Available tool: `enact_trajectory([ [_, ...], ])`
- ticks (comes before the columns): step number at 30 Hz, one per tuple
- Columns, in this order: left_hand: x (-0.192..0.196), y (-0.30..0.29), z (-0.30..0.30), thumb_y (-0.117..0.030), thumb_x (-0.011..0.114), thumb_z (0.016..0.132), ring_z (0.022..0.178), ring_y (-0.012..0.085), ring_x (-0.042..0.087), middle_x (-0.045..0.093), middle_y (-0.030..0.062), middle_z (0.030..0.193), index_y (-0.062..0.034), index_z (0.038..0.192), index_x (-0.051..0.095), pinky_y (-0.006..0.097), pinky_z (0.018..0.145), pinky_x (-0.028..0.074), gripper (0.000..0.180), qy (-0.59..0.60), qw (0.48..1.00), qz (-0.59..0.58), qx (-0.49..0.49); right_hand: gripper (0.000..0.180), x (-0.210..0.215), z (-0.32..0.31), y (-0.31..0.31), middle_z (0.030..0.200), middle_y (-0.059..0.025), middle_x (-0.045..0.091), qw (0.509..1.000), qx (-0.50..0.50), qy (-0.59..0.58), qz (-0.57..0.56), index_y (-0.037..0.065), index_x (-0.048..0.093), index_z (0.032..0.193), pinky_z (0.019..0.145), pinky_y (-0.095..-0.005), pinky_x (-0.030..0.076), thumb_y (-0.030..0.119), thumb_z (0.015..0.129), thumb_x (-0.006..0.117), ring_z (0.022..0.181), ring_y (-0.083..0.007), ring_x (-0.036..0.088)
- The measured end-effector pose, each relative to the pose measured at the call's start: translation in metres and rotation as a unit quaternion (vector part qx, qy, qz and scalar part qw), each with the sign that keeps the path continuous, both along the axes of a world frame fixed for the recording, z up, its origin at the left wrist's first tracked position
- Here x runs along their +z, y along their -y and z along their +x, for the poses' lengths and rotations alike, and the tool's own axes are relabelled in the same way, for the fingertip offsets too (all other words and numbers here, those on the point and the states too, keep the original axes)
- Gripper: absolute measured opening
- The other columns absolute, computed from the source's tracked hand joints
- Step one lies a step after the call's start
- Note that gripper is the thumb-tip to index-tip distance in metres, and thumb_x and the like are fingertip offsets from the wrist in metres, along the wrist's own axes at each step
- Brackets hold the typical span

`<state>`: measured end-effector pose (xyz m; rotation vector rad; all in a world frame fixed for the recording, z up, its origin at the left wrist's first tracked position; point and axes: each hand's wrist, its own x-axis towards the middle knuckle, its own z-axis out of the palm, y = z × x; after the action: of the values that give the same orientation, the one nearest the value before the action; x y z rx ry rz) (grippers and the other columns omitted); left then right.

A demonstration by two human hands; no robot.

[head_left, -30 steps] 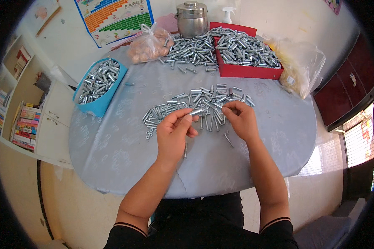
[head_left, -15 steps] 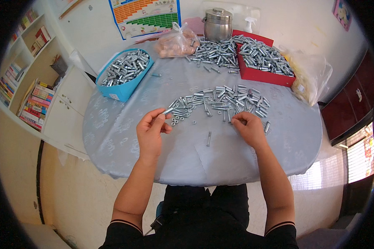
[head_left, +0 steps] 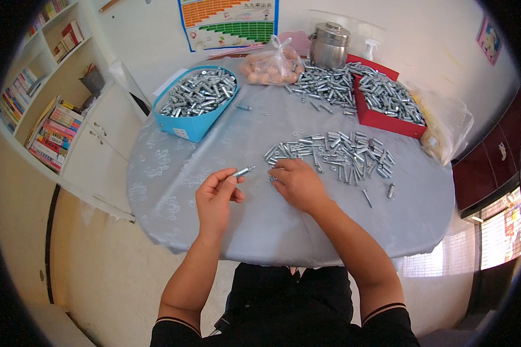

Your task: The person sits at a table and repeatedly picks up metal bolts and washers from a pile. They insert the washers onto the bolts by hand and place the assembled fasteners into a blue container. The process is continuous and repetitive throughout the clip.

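My left hand (head_left: 217, 199), over the near left part of the table, pinches a silver expansion bolt (head_left: 245, 172) between thumb and fingertips; its narrow end points right. My right hand (head_left: 300, 184) is down at the left end of a loose pile of expansion bolts (head_left: 353, 151), where a few small nuts (head_left: 271, 180) show by its fingertips. Its fingers are curled together, and whatever they hold is hidden. Apart from the pile, a single thin bolt (head_left: 367, 198) lies right of my right forearm, with a short sleeved bolt (head_left: 391, 191) beyond it.
A blue box (head_left: 179, 128) full of bolts stands at the back left, a red box (head_left: 388, 122) of them at the back right. Between are a heap of bolts (head_left: 327, 81), a knotted plastic bag (head_left: 272, 65) and a steel pot (head_left: 330, 46). Another plastic bag (head_left: 448, 136) sits far right.
My right hand has moved left from the pile's near edge to the nuts, leaving a thin bolt visible where it was. The left hand's bolt now shows more. The whole view has shifted.
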<state>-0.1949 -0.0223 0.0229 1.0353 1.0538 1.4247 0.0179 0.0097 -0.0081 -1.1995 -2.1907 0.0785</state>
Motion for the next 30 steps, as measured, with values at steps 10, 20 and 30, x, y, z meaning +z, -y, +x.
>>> enact_trajectory([
  [10, 0.002, -0.001, -0.009, -0.009, 0.058, 0.093, 0.063, 0.012, 0.061, 0.069, 0.0115, 0.092, 0.0019, 0.109, 0.063, 0.026, 0.057, 0.05, 0.021, 0.018, 1.0, -0.002, -0.023, 0.016, 0.006, 0.041, 0.016, 0.098, -0.0052, 0.06, 0.992, -0.038, 0.114, -0.045, 0.009, 0.067, 0.094, 0.082, -0.0389, 0.049, 0.014, 0.081, 0.061, 0.093, -0.0271, 0.057],
  [20, 0.008, -0.006, 0.065, -0.01, 0.058, 0.093, 0.064, 0.0112, 0.061, 0.069, 0.0111, 0.093, 0.0017, 0.11, 0.063, 0.026, 0.058, 0.051, 0.021, 0.011, 0.992, -0.013, -0.121, 0.016, 0.012, 0.12, 0.053, 0.091, -0.0097, 0.06, 0.989, -0.1, 0.056, -0.091, 0.007, 0.066, 0.095, 0.077, -0.041, 0.049, 0.014, 0.08, 0.066, 0.088, -0.0306, 0.059],
  [30, -0.002, -0.034, 0.153, -0.009, 0.058, 0.093, 0.067, 0.0092, 0.061, 0.069, 0.0101, 0.096, 0.0006, 0.112, 0.062, 0.023, 0.06, 0.051, 0.021, 0.016, 0.983, -0.033, -0.181, 0.017, 0.005, 0.165, 0.029, 0.078, -0.001, 0.061, 0.88, -0.202, -0.365, -0.227, 0.002, 0.067, 0.093, 0.063, -0.0245, 0.045, 0.016, 0.084, 0.07, 0.067, -0.0092, 0.054],
])
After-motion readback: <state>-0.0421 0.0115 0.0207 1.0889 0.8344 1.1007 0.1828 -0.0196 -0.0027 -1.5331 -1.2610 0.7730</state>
